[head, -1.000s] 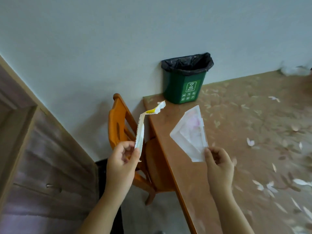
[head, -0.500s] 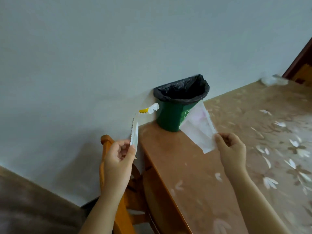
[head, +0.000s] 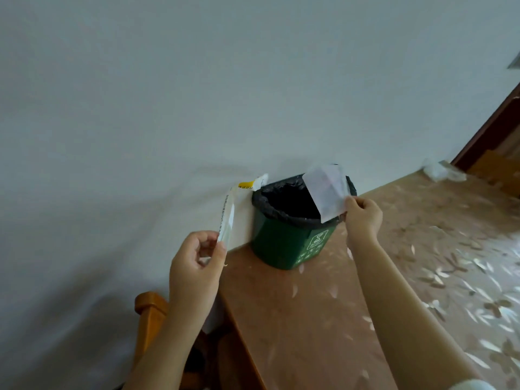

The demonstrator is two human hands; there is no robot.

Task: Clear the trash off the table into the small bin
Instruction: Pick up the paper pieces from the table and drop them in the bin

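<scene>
A small green bin with a black liner stands at the table's back left corner, against the wall. My right hand pinches a flat white wrapper at its lower corner and holds it over the bin's open mouth. My left hand pinches a long thin white strip with a yellow tip, upright, left of the bin and off the table's edge.
The table wears a brown cloth with a pale flower print. More crumpled white trash lies at the far right by the wall. A wooden chair back stands below my left arm. A dark door frame rises at right.
Both hands have moved up and forward towards the bin. The white wrapper went from in front of the bin to above its opening. The strip came closer to the bin's left side.
</scene>
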